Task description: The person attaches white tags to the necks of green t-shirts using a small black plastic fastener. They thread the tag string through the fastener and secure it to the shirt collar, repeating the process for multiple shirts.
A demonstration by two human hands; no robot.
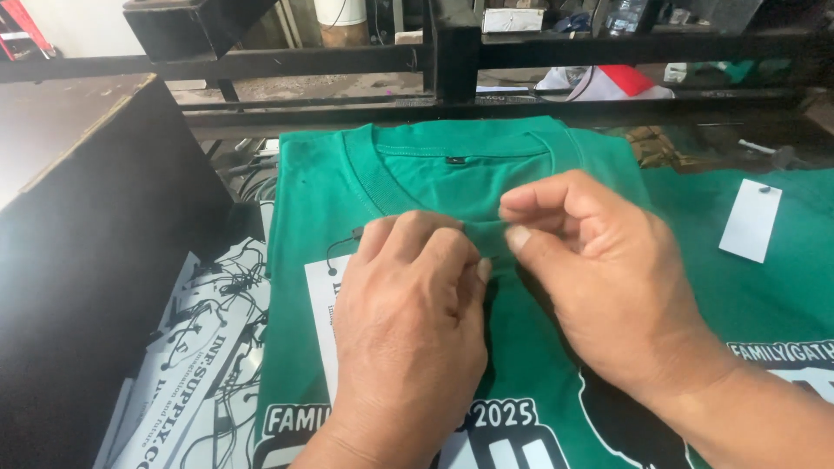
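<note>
A small black woven label (455,160) is sewn inside the back of the green shirt's neckline, near the top centre. A white rectangular paper tag (323,300) with dark print is laid on the shirt's chest, mostly covered by the left hand. A blank white rectangular hang tag (751,220) with a black fastener is seen on a second green shirt at the right. A heap of white printed tags with black string loops (204,347) is piled at lower left.
</note>
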